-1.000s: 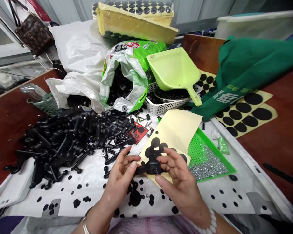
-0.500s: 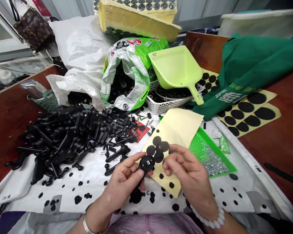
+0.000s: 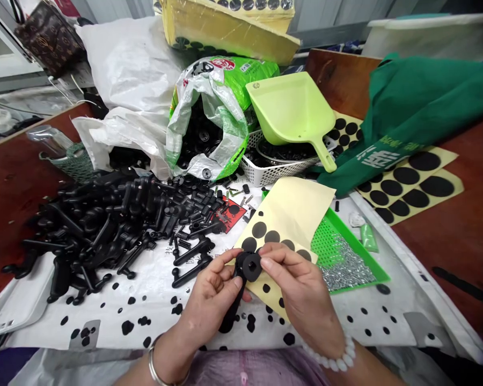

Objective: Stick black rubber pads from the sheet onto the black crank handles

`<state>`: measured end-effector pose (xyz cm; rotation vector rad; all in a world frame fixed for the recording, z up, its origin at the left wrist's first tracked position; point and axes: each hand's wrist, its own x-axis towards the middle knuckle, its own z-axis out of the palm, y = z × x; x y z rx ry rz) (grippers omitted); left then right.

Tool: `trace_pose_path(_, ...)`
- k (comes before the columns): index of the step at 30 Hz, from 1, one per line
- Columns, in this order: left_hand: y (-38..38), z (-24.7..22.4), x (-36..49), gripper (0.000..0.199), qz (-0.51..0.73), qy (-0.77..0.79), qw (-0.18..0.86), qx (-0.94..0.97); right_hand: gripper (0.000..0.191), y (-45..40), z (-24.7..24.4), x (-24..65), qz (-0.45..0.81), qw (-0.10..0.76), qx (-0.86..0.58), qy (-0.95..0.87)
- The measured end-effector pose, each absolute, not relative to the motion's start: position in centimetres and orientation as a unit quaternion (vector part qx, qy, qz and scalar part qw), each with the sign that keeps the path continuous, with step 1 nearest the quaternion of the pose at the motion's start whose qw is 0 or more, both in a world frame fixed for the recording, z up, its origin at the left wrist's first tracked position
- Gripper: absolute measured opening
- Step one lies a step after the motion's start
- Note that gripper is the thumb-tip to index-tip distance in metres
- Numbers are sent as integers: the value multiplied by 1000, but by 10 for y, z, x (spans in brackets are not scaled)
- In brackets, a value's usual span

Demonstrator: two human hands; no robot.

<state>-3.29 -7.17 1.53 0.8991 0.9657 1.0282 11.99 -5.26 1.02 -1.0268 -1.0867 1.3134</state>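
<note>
My left hand (image 3: 213,292) is closed around a black plastic part (image 3: 232,311), whose round end points up between both hands. A round black pad (image 3: 251,266) with a small hole in its middle is pinched at its right edge by the fingertips of my right hand (image 3: 301,289). The pad lies against or just in front of the part's round end; whether they touch all round I cannot tell. Behind the hands lies a cream backing sheet (image 3: 301,203) with several round black stickers on it, partly hidden by my right hand.
Black handle-like parts (image 3: 104,225) are heaped at the left. A green tray (image 3: 370,262) of small metal pieces stands at the right. Farther back are an open bag (image 3: 241,91) of black parts, a white basket (image 3: 265,174) and a light green dustpan (image 3: 293,107).
My right hand has moved left to the part and now holds the round pad at its end. The black part in my left hand has turned a little.
</note>
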Motion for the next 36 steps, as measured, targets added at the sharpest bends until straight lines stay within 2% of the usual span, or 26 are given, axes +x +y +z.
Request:
trace_pose_path(12,-75,22,-35,48,460,405,670,419,11,-50,11,120,499,514,-473,-512)
trace_pose_path(36,-74,16,-31,43,468,444,646,408,9,-50,0,114,451,524,-487,-533)
